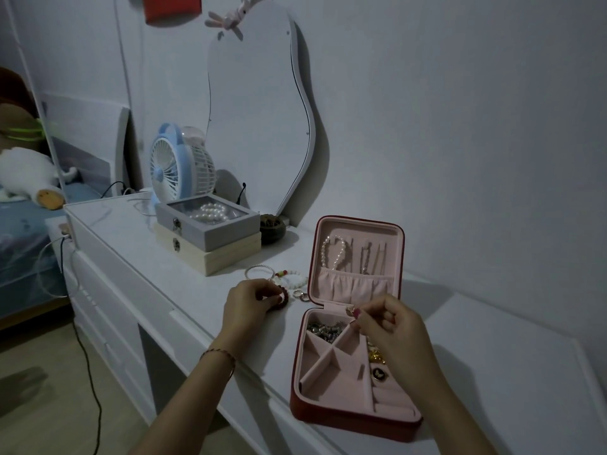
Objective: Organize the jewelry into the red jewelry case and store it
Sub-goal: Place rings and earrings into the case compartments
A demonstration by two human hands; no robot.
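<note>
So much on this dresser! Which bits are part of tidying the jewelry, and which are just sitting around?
Part of the job:
red jewelry case, open
dark red bead bracelet, gripped by the left hand
small ring, pinched by the right hand
silver bangle and white bead bracelet beside the case

Just lying about:
blue fan
stacked grey and cream boxes
wavy mirror

Red jewelry case (pixel 358 418) lies open on white dresser (pixel 138 257). Right hand (pixel 391 336) pinches a small ring (pixel 348 311) above it; left hand (pixel 249 302) grips a dark red bead bracelet (pixel 285 297).
</note>
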